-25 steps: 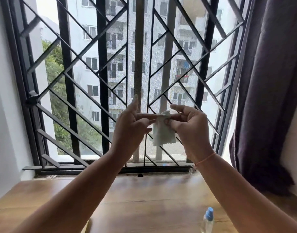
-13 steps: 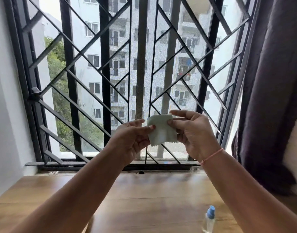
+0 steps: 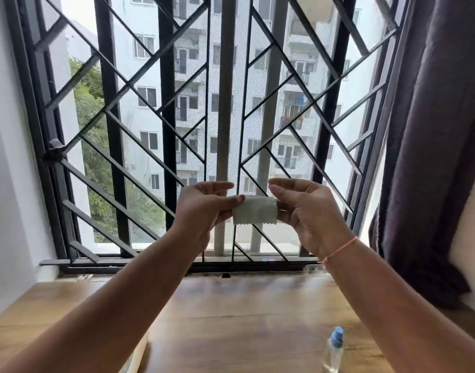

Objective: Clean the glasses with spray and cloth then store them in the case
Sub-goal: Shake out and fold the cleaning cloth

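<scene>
While your left hand [image 3: 204, 204] and right hand [image 3: 309, 211] each pinch an end of the folded cloth [image 3: 254, 211] up by the window grille [image 3: 161, 103], the spray bottle [image 3: 333, 351] stands on the table [image 3: 231, 319].

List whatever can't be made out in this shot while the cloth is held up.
Head view only:
1. Glasses and case: not in view anywhere.
2. Spray bottle: base cut off by the bottom edge.
3. Pale object on the table: mostly hidden behind the left forearm and the bottom edge; unidentifiable.
4. Cloth: both ends covered by the left hand and right hand; fold count unclear.
</scene>
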`<state>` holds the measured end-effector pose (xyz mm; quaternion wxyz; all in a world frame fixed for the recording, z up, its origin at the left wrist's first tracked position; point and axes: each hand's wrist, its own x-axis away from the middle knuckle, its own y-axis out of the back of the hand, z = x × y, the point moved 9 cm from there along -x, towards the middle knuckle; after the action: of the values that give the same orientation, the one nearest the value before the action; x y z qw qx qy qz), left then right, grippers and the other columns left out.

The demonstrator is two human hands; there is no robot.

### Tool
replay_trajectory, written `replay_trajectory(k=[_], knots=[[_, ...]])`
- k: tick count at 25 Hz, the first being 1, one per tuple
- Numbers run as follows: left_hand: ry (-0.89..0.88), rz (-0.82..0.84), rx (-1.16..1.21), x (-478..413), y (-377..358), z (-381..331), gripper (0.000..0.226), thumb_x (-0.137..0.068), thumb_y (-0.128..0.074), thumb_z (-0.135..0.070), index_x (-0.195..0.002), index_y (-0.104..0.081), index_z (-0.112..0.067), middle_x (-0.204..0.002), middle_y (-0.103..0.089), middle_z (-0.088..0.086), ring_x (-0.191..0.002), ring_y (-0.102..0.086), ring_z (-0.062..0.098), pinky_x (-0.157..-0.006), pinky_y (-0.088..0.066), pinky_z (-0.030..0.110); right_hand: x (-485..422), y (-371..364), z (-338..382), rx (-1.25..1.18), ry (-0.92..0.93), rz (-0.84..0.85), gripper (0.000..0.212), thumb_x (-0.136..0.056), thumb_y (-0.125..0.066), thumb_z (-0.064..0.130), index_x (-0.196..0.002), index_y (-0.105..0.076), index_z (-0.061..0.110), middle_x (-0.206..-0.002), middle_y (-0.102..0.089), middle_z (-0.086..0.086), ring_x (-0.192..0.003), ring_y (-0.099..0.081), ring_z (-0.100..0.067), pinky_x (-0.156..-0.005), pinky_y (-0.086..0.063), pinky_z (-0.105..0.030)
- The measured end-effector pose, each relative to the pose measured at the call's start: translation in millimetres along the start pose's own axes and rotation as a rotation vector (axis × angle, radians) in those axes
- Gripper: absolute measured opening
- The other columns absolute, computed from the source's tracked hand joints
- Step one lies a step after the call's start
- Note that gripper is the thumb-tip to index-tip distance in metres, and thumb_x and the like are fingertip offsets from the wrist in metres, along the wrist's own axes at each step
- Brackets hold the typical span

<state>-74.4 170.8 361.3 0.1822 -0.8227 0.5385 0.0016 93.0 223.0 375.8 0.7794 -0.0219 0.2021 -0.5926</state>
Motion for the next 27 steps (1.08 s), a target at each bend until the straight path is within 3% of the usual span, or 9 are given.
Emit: replay_trajectory(k=[3, 5, 8, 10, 13, 15, 19, 24, 27], knots=[[-0.083, -0.002, -0.093, 0, -1, -12, 0.023, -0.067, -0.068, 0.016, -0.086, -0.066, 0.003, -0.085, -0.065, 0.017, -0.076, -0.065, 0.023, -0.07, -0.057, 0.025, 1, 1, 8, 0.118, 0.075, -0.001, 0.021, -0.06, -0.073, -0.012, -0.075, -0.068, 0.002, -0.084, -0.068, -0.015, -0.071, -0.067, -0.025, -0.064, -0.057, -0.028], [-0.205, -0.014, -0.204, -1, 1, -23, 0.022, -0.064, -0.071, 0.015, -0.079, -0.069, -0.002, -0.089, -0.067, 0.013, -0.08, -0.067, 0.024, -0.076, -0.058, 0.031, 2, 0, 18, 0.315, 0.185, -0.016, 0.026, -0.056, -0.077, -0.012, -0.073, -0.071, 0.007, -0.086, -0.07, -0.009, -0.076, -0.068, -0.025, -0.07, -0.055, -0.028], [-0.394, -0.057, -0.451, 3, 3, -33, 0.024, -0.063, -0.078, 0.004, -0.074, -0.074, -0.017, -0.101, -0.066, 0.003, -0.09, -0.066, 0.02, -0.085, -0.054, 0.038, 9, -9, 29, 0.72, 0.368, -0.045, 0.021, -0.063, -0.076, -0.006, -0.08, -0.074, 0.006, -0.076, -0.062, 0.009, -0.069, -0.062, -0.007, -0.069, -0.049, -0.01], [-0.478, -0.113, -0.606, 9, 2, -35, 0.021, -0.065, -0.078, -0.002, -0.08, -0.075, -0.017, -0.103, -0.064, 0.0, -0.09, -0.063, 0.013, -0.085, -0.052, 0.027, 17, -14, 31, 0.889, 0.469, -0.074, 0.019, -0.067, -0.074, 0.0, -0.084, -0.075, 0.007, -0.079, -0.061, 0.004, -0.073, -0.059, -0.009, -0.076, -0.049, -0.016], [-0.537, -0.143, -0.679, 17, 1, -35, 0.014, -0.069, -0.077, -0.007, -0.081, -0.075, -0.012, -0.107, -0.061, -0.001, -0.078, -0.06, 0.003, -0.065, -0.042, 0.0, 21, -11, 29, 0.932, 0.495, -0.101, 0.014, -0.069, -0.073, 0.003, -0.082, -0.075, 0.008, -0.085, -0.061, -0.002, -0.082, -0.06, -0.017, -0.082, -0.05, -0.028], [-0.553, -0.134, -0.713, 19, 2, -30, 0.012, -0.071, -0.076, -0.008, -0.082, -0.074, -0.009, -0.108, -0.058, -0.002, -0.076, -0.058, 0.0, -0.064, -0.04, -0.002, 23, -7, 26, 0.904, 0.477, -0.1, 0.01, -0.069, -0.073, 0.003, -0.077, -0.075, 0.008, -0.086, -0.061, -0.003, -0.084, -0.059, -0.018, -0.081, -0.05, -0.029], [-0.369, 0.028, -0.481, 15, 9, 7, 0.008, -0.072, -0.074, -0.006, -0.072, -0.068, -0.011, -0.099, -0.066, 0.001, -0.087, -0.063, 0.011, -0.08, -0.052, 0.023, 25, 8, -6, 0.776, 0.264, -0.032, 0.014, -0.07, -0.073, 0.004, -0.067, -0.068, 0.016, -0.079, -0.068, -0.003, -0.076, -0.064, -0.018, -0.076, -0.052, -0.03], [-0.003, 0.033, -0.136, 23, 26, 83, 0.009, -0.075, -0.07, -0.001, -0.071, -0.064, -0.005, -0.059, -0.061, 0.002, -0.055, -0.06, 0.012, -0.061, -0.057, 0.029, 32, 27, -77, 0.332, -0.051, 0.018, 0.02, -0.076, -0.064, -0.005, -0.067, -0.06, 0.012, -0.067, -0.058, -0.005, -0.067, -0.058, -0.021, -0.064, -0.054, -0.036], [0.138, 0.008, -0.068, 30, 32, 122, 0.007, -0.079, -0.067, -0.001, -0.074, -0.065, -0.006, -0.061, -0.062, 0.005, -0.055, -0.062, 0.015, -0.06, -0.057, 0.03, 46, 36, -119, 0.187, -0.202, 0.011, 0.013, -0.081, -0.06, -0.006, -0.076, -0.057, 0.005, -0.074, -0.059, -0.011, -0.068, -0.063, -0.024, -0.064, -0.058, -0.041]])
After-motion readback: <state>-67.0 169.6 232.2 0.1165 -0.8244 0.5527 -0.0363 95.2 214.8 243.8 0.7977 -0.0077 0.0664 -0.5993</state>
